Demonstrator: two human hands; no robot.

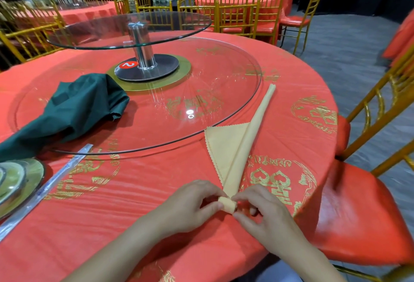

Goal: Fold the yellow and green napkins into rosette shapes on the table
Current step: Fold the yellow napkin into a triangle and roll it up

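Red cloth printed in gold covers the round banquet table point(112, 225), with gilt chairs and more red tables in the dark hall behind. The yellow napkin point(246, 145) lies on this cloth as a long rolled band. It runs from the near edge out to the far right, and a flat triangular flap spreads to its left. Its near end is wound into a small coil point(227, 204).

The left hand point(190, 205) pinches the coil's left face with thumb and curled fingers. The right hand point(264, 212) pinches the right face the same way, and both wrists sit low over the cloth.

The step in hand looks like coiling the band into a rosette. To do it well, each turn should be tight and level, with the edges stacked flush. The band should feed straight, so the flap does not drag askew.

The green napkin point(74, 111) lies crumpled and untouched at far left, partly on the glass turntable point(257, 75).
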